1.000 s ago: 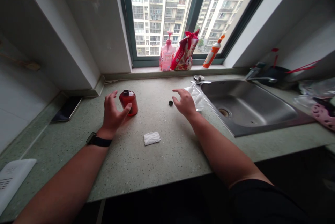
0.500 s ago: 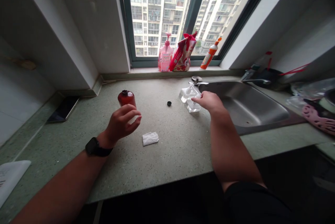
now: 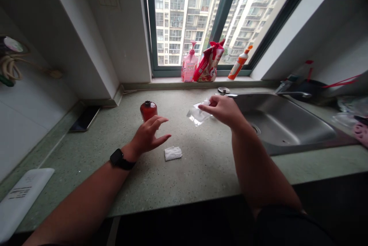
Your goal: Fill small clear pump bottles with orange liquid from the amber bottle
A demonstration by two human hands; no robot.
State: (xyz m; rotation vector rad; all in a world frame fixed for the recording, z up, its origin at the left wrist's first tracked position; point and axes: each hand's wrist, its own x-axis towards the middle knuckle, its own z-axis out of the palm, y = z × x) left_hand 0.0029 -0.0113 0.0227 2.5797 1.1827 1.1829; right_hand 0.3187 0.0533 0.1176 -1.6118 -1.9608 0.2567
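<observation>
My right hand (image 3: 222, 110) is pinched on the top of a clear square bottle (image 3: 198, 114); motion blurs it, and I cannot separate it from the second clear bottle seen earlier. My left hand (image 3: 149, 135) is empty, thumb and fingers spread, in front of a dark red bottle (image 3: 148, 110) whose black neck has no cap. The hand covers the red bottle's lower part. Below and to the right of my left hand lies a folded white tissue (image 3: 173, 153).
A steel sink (image 3: 301, 144) with a tap (image 3: 293, 93) is on the right. On the sill stand a pink pump bottle (image 3: 189, 66), a red bag (image 3: 209, 64) and an orange bottle (image 3: 239, 64). A phone (image 3: 85, 118) lies at the left.
My right hand has moved left with the clear bottle, and the small black cap on the counter is now hidden. My left fingers have spread wider. The camera view has shifted left.
</observation>
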